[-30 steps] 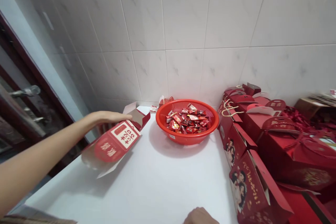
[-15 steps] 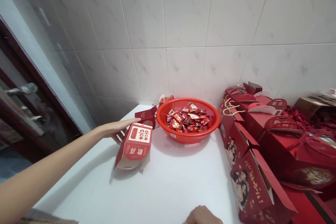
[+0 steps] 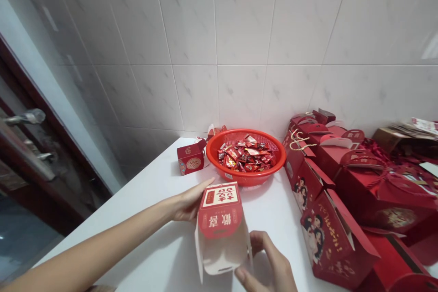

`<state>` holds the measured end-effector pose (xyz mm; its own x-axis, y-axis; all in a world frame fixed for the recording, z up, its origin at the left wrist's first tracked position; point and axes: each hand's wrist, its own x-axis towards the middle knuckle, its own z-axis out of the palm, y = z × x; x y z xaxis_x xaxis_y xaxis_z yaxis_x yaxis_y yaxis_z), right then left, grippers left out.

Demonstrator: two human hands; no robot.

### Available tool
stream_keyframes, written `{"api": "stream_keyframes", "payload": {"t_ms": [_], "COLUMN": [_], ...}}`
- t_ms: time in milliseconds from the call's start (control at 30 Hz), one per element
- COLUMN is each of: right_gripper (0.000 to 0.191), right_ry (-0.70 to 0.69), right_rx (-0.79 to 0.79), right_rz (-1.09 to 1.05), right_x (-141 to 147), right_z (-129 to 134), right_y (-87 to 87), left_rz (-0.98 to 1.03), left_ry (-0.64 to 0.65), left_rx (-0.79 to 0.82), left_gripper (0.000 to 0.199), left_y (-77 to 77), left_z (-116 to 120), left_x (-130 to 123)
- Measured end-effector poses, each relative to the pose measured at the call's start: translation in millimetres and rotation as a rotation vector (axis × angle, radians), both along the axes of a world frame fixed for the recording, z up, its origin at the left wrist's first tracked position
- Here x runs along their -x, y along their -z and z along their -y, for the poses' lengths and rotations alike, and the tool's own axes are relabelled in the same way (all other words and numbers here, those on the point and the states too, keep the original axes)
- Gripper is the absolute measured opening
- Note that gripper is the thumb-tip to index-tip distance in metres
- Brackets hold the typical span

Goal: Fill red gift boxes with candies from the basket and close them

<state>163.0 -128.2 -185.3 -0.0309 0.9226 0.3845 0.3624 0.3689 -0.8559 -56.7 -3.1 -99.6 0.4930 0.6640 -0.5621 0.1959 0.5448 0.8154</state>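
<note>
A red and cream cardboard gift box (image 3: 221,214) lies on its side in front of me, its open end and white inside facing me. My left hand (image 3: 191,198) holds it from the left, with the fingers partly hidden behind it. At the box's right flap, my right hand (image 3: 268,262) has its thumb and fingers bent around the edge. Behind the box stands a red plastic basket (image 3: 246,179) with many red-wrapped candies (image 3: 248,155). Left of the basket is a small dark red box (image 3: 190,159) with a round gold emblem.
Along the right side stand several red gift boxes (image 3: 342,237), some with a couple printed on them and some with rope handles. A tiled wall (image 3: 239,96) closes off the back of the white table (image 3: 150,210). A door with a metal handle (image 3: 27,116) is at the left.
The cardboard gift box has come right and nearer to me in my left hand. My right hand, before a closed hand at the bottom edge, has come up to the box's flap.
</note>
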Motion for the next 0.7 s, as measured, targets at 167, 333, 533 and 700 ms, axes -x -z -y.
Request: {"api": "stream_keyframes", "payload": {"t_ms": [167, 333, 533, 700], "right_gripper": [0.023, 0.026, 0.046, 0.046], "right_ry": [-0.027, 0.001, 0.095, 0.074], "right_rx": [-0.059, -0.148, -0.175, -0.089], "right_rz": [0.065, 0.147, 0.224, 0.184], "right_x": [-7, -12, -16, -22], "right_z": [-8, -18, -40, -62], "right_y": [-35.2, -60.0, -66.8, -71.2], "left_rz": [0.058, -0.183, -0.452, -0.196], "left_ry": [-0.007, 0.035, -0.128, -0.098], "left_rx": [0.067, -0.061, -0.376, -0.941], "left_gripper": [0.092, 0.101, 0.086, 0.037], "left_y": [0.1, -5.1, -17.6, -34.3], "left_z": [1, 0, -2, 7], "left_x": [-2, 4, 3, -6]}}
